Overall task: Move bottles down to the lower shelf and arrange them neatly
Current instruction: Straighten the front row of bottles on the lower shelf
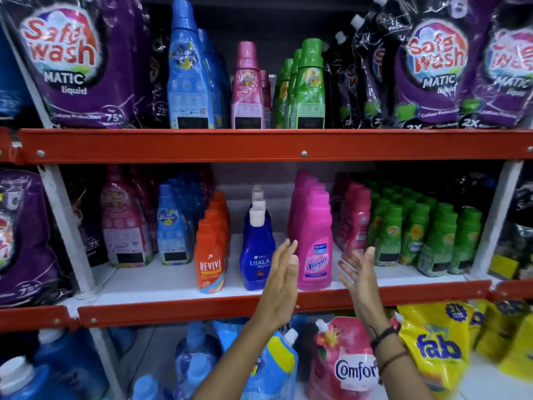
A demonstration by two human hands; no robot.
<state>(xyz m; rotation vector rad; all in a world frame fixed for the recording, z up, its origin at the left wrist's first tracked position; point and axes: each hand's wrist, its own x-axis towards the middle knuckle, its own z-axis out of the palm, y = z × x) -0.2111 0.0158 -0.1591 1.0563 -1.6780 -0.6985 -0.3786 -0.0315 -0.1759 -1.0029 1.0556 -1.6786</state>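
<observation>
Both forearms reach up from the bottom of the view toward the middle shelf point(178, 284), a white board with a red metal front rail. The left hand point(281, 284) and right hand point(359, 277) are raised edge-on with palms facing each other, fingers straight, spread open and gripping nothing. Between them, at the front of its row, stands the bright pink plastic Vanish bottle point(315, 249), close to both hands, though contact cannot be told; a dark blue Ujala bottle with a white cap point(256, 249) stands just left of it.
</observation>
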